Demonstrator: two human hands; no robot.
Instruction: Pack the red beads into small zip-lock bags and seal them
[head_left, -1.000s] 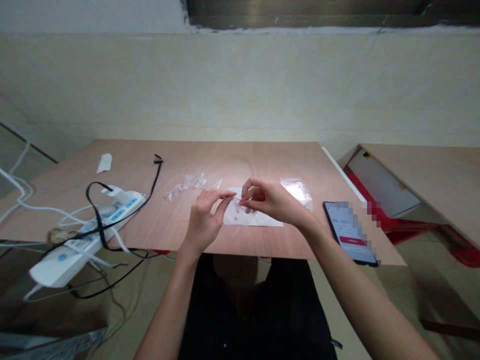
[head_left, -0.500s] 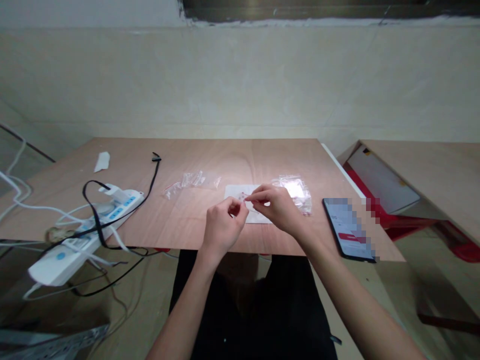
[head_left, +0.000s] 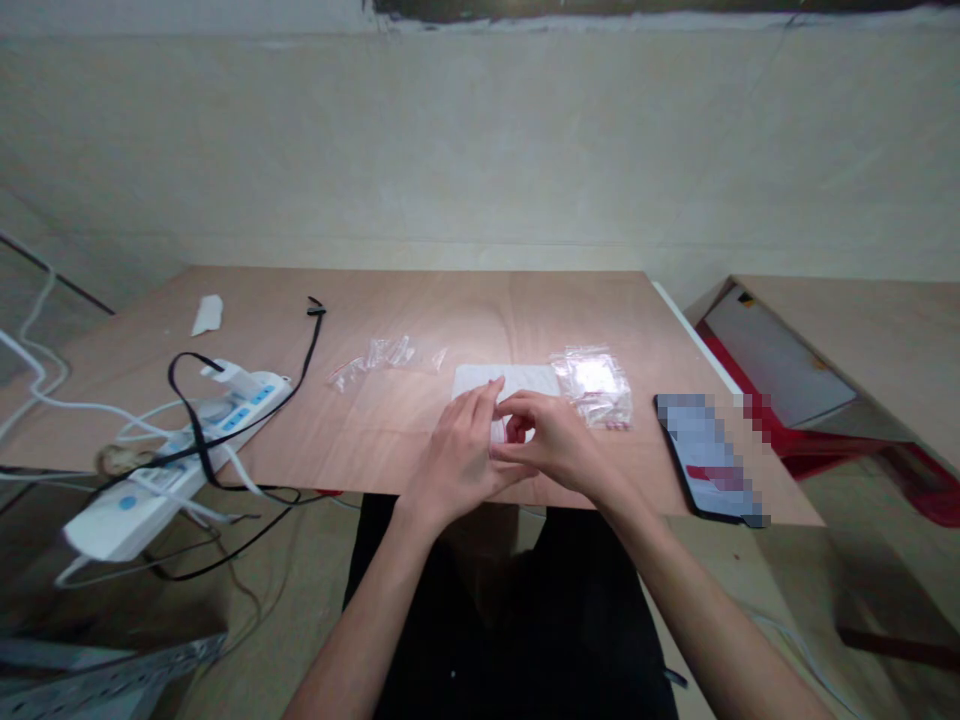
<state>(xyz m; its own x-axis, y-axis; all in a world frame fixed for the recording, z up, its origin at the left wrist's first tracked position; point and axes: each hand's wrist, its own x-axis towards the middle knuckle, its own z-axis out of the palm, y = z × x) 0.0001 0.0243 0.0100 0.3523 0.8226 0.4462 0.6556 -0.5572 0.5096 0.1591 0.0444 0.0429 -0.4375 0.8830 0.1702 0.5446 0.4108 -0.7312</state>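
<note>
My left hand (head_left: 459,452) is over the front of a white sheet (head_left: 517,377), its fingers stretched out and held side by side. My right hand (head_left: 553,435) faces it, with thumb and bent fingers closed on a small clear plastic bag (head_left: 498,432) with a pinkish-red tint. The bag lies against the inner side of the left fingers and is mostly hidden. A pile of clear zip bags (head_left: 596,385) with red edges is just beyond the right hand. More crumpled clear bags (head_left: 390,352) lie to the left of the sheet.
A phone (head_left: 709,460) lies at the table's right side. On the left, a white power strip (head_left: 180,460) with tangled cables and a black strap (head_left: 311,350) hangs partly over the front edge. A scrap of white paper (head_left: 208,315) lies at the back left.
Both hands were pinching the small bag at their fingertips. My left hand has since straightened its fingers, and the right has moved slightly nearer me, against the left. The view has shifted slightly.
</note>
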